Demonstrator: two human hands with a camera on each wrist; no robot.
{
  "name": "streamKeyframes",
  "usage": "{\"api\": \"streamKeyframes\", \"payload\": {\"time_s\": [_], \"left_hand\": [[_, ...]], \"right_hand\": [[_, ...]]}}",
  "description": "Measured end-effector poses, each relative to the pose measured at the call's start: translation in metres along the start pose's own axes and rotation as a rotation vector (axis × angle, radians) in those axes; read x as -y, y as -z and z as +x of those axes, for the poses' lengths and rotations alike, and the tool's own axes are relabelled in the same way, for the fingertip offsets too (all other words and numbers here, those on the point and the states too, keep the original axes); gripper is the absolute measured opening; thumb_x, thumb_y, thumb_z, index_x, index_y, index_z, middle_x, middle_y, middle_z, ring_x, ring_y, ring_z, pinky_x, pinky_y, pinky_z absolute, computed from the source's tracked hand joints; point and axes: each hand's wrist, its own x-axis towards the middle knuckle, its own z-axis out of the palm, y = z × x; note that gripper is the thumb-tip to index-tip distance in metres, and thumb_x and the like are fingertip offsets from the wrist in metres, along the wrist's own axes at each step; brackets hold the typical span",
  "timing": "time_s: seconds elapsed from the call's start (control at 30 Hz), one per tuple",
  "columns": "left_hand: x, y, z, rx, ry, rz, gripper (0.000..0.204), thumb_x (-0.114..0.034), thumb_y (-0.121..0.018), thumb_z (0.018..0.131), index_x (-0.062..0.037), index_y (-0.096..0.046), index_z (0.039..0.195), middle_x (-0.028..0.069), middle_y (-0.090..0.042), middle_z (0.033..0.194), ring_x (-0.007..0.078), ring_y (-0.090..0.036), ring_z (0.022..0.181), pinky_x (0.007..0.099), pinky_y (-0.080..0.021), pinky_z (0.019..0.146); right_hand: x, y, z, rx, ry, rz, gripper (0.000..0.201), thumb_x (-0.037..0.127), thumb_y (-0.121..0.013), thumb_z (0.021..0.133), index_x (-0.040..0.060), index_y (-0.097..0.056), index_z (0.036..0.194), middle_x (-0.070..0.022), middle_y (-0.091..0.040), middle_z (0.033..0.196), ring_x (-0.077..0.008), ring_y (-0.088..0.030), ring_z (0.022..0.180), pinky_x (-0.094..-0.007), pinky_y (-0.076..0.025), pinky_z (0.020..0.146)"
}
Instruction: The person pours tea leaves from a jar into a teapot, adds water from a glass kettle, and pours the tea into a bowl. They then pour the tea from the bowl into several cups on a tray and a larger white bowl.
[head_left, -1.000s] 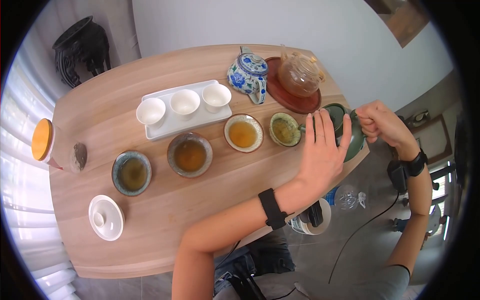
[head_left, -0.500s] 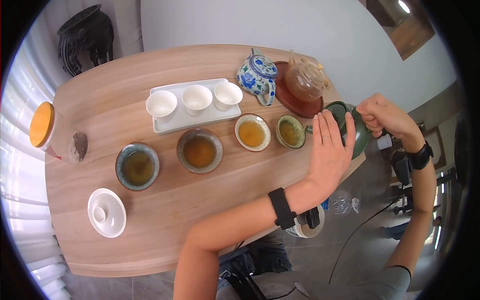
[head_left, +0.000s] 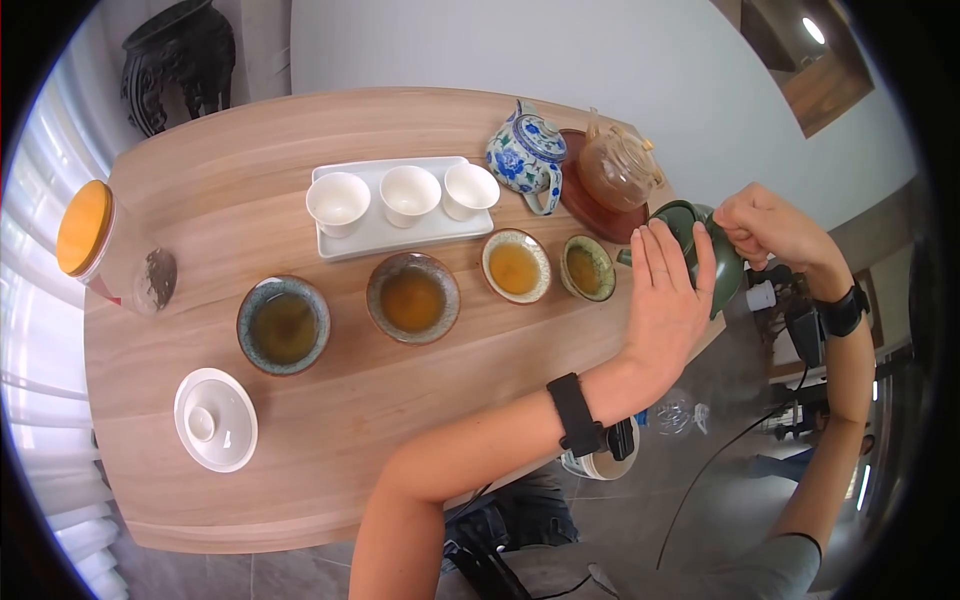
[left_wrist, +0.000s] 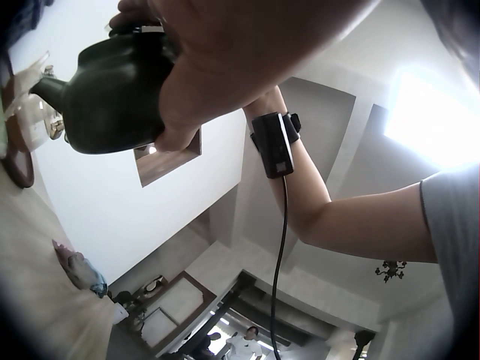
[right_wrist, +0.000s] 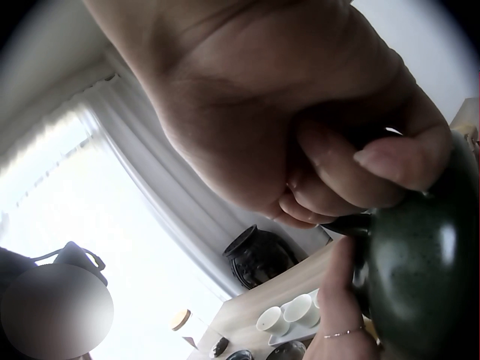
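Observation:
A dark green teapot [head_left: 729,278] [left_wrist: 112,97] [right_wrist: 420,262] is held at the table's right end. My right hand [head_left: 772,232] [right_wrist: 292,112] grips its handle, fingers curled. Across the lid side lies my left hand [head_left: 668,318] [left_wrist: 217,67] [right_wrist: 345,319], fingers straight and touching the pot. The spout points at a small green cup [head_left: 606,272] with liquid inside; whether any flows cannot be seen. In a row left of it stand a cream bowl [head_left: 542,282], a brown bowl [head_left: 450,308] and a blue-grey bowl [head_left: 320,335], each holding tea-coloured liquid.
Behind are three white cups on a white tray [head_left: 345,247], a blue-and-white teapot [head_left: 512,160], and a glass teapot [head_left: 612,172] on a red-brown tray [head_left: 590,215]. A white lid [head_left: 233,432] and a yellow-lidded jar [head_left: 82,228] sit at left.
The head view has shifted, so the bowls, cups and tray appear farther right. Both hands keep the same hold on the green teapot.

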Motion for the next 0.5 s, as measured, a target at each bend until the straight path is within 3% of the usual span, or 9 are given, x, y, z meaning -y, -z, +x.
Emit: {"api": "streamKeyframes", "payload": {"time_s": [0.43,0.5], "left_hand": [[0.001,0.003,0.001,0.026,0.001,0.025,0.078,-0.029,-0.065,0.068,0.0089,-0.036,0.130,0.0397,-0.043,0.118,0.0478,-0.047,0.111,0.0529,-0.032,0.102],[0.000,0.003,0.001,0.037,-0.004,0.028,0.070,-0.025,-0.060,0.073,0.0081,-0.037,0.130,0.0395,-0.043,0.118,0.0480,-0.046,0.111,0.0532,-0.032,0.102]], "right_hand": [[0.002,-0.002,0.001,-0.017,-0.010,-0.011,0.040,0.023,-0.047,0.088,0.0135,-0.032,0.052,0.0055,-0.030,0.048,-0.0064,-0.026,0.041,-0.0252,-0.027,0.039],[-0.008,-0.002,0.001,-0.027,-0.008,0.035,0.040,0.022,-0.047,0.088,0.0135,-0.031,0.053,0.0056,-0.030,0.048,-0.0063,-0.026,0.042,-0.0252,-0.027,0.039]]}}
